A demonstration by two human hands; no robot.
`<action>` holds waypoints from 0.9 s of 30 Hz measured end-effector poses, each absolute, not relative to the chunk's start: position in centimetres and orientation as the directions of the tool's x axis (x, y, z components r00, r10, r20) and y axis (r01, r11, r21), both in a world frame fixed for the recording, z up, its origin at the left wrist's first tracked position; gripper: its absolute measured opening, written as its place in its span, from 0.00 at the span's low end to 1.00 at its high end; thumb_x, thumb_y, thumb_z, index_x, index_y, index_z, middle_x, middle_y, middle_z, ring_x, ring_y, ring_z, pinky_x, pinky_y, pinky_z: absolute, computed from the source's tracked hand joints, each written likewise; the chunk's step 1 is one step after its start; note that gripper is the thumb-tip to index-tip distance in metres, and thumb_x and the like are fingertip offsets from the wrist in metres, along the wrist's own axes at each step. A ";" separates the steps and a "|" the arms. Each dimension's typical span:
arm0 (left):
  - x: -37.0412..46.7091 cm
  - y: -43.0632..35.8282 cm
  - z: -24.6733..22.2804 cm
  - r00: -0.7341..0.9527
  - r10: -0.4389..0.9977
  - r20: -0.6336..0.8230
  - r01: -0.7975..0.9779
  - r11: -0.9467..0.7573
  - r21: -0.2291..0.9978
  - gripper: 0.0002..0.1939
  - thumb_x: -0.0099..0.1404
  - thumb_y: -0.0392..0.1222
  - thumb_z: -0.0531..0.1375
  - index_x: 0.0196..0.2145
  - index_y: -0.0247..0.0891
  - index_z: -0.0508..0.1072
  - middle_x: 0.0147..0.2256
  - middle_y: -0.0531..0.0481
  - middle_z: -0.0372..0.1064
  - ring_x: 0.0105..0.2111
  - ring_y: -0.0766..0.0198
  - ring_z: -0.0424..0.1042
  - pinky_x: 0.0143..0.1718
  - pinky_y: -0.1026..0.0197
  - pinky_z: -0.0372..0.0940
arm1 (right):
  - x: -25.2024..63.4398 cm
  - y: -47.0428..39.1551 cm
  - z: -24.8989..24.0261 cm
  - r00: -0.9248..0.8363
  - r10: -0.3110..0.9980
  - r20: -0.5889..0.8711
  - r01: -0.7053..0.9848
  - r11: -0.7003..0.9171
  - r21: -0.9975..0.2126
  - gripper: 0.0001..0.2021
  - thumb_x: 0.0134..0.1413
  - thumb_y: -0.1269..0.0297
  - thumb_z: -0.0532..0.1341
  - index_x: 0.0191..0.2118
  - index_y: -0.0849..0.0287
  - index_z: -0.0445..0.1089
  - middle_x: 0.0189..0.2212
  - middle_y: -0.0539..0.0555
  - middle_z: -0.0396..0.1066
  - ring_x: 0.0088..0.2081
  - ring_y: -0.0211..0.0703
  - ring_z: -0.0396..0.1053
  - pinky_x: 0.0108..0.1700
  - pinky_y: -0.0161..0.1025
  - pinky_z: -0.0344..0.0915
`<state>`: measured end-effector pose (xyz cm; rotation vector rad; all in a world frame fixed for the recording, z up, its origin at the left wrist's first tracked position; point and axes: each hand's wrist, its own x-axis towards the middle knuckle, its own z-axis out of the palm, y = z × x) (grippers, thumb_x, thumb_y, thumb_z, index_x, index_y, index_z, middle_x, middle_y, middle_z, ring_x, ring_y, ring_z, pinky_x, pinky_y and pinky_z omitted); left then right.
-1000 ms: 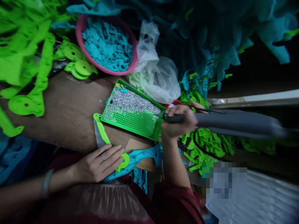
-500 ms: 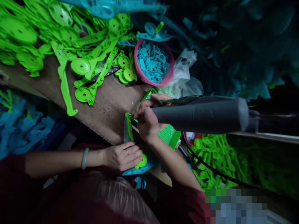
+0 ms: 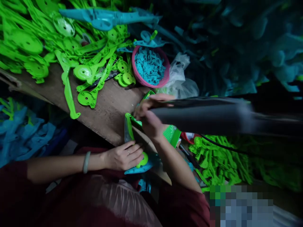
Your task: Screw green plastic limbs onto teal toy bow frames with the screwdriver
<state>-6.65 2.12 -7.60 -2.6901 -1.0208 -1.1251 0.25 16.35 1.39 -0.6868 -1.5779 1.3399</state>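
My left hand (image 3: 124, 156) is closed over a plastic assembly, pressing it near the bench's front edge. The assembly's lime-green arm (image 3: 128, 127) sticks out beyond the fingers, and a green disc with a blue plastic piece (image 3: 138, 169) shows under them. My right hand (image 3: 152, 123) is wrapped round the front end of a thick dark-grey electric screwdriver (image 3: 201, 115), which lies nearly level across the view. Its tip is hidden behind the fingers, close to the top end of the green arm. A green perforated basket (image 3: 174, 136) stands partly hidden behind my right hand.
A pink basket (image 3: 167, 71) full of small blue parts stands at the back beside a clear plastic bag (image 3: 182, 75). Green parts (image 3: 28, 42) are heaped on the left of the wooden bench (image 3: 109, 104), more (image 3: 220, 157) at right. Blue parts (image 3: 26, 132) lie lower left.
The view has shifted slightly, so the surroundings sit a little differently. The screwdriver's rear is more blurred. Both hands keep about the same place and grip.
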 end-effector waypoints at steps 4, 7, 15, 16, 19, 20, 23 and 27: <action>-12.5 3.0 -6.9 0.624 0.601 0.500 0.587 -0.782 0.208 0.19 0.72 0.38 0.50 0.57 0.32 0.68 0.61 0.37 0.64 0.62 0.52 0.62 0.62 0.46 0.59 | 6.4 16.3 6.7 -0.078 0.844 0.530 -0.080 0.525 -0.848 0.14 0.50 0.52 0.63 0.42 0.47 0.64 0.18 0.41 0.55 0.16 0.35 0.58 0.20 0.35 0.60; -18.1 4.1 -5.6 0.689 0.626 0.366 0.592 -0.777 0.215 0.29 0.72 0.54 0.51 0.65 0.36 0.59 0.66 0.38 0.55 0.66 0.49 0.55 0.65 0.41 0.53 | 13.6 15.8 7.3 0.080 0.856 0.510 0.108 0.501 -0.858 0.13 0.47 0.56 0.64 0.40 0.50 0.65 0.18 0.41 0.57 0.16 0.34 0.58 0.21 0.35 0.61; -11.9 2.8 -1.5 0.664 0.610 0.434 0.606 -0.778 0.166 0.27 0.67 0.45 0.60 0.61 0.32 0.64 0.61 0.35 0.62 0.59 0.46 0.65 0.57 0.45 0.64 | 29.8 13.5 0.2 0.519 0.767 0.377 0.334 0.224 -0.916 0.19 0.46 0.52 0.66 0.40 0.55 0.62 0.23 0.42 0.65 0.24 0.36 0.67 0.31 0.36 0.67; -9.5 2.8 -1.8 0.664 0.637 0.392 0.634 -0.757 0.157 0.25 0.68 0.44 0.60 0.59 0.29 0.65 0.61 0.32 0.62 0.59 0.43 0.65 0.57 0.43 0.64 | 31.1 12.6 -0.4 0.501 0.773 0.389 0.405 0.188 -0.895 0.20 0.47 0.51 0.65 0.42 0.55 0.62 0.28 0.45 0.67 0.29 0.38 0.69 0.35 0.39 0.69; -4.7 3.5 -3.4 0.706 0.642 0.300 0.642 -0.759 0.112 0.24 0.69 0.45 0.58 0.57 0.26 0.67 0.58 0.28 0.64 0.56 0.39 0.67 0.54 0.40 0.65 | 34.2 8.6 -1.7 0.301 0.887 0.352 0.740 0.016 -0.673 0.21 0.53 0.47 0.62 0.46 0.57 0.66 0.39 0.55 0.69 0.42 0.46 0.70 0.48 0.48 0.68; -4.2 3.7 -4.0 0.730 0.623 0.282 0.627 -0.774 0.086 0.23 0.69 0.45 0.57 0.57 0.27 0.68 0.57 0.28 0.65 0.55 0.39 0.68 0.53 0.40 0.65 | 34.9 7.0 -2.2 0.228 0.925 0.303 0.819 -0.014 -0.574 0.22 0.53 0.47 0.61 0.46 0.58 0.68 0.41 0.58 0.69 0.46 0.50 0.68 0.51 0.51 0.66; -5.1 4.5 -5.1 0.791 0.550 0.269 0.572 -0.821 -0.003 0.21 0.71 0.44 0.55 0.56 0.29 0.70 0.56 0.30 0.67 0.52 0.40 0.70 0.52 0.41 0.65 | 36.2 2.1 -4.0 0.112 0.973 0.200 0.897 -0.012 -0.442 0.23 0.51 0.47 0.64 0.46 0.59 0.72 0.47 0.63 0.68 0.52 0.58 0.64 0.56 0.57 0.61; -7.8 5.4 -5.0 0.803 0.518 0.294 0.548 -0.836 -0.023 0.22 0.71 0.45 0.54 0.58 0.30 0.67 0.58 0.31 0.65 0.52 0.41 0.71 0.52 0.42 0.65 | 37.1 -2.6 -6.4 0.178 0.954 0.239 0.901 -0.061 -0.429 0.28 0.57 0.49 0.59 0.57 0.62 0.65 0.57 0.69 0.61 0.58 0.64 0.57 0.58 0.62 0.57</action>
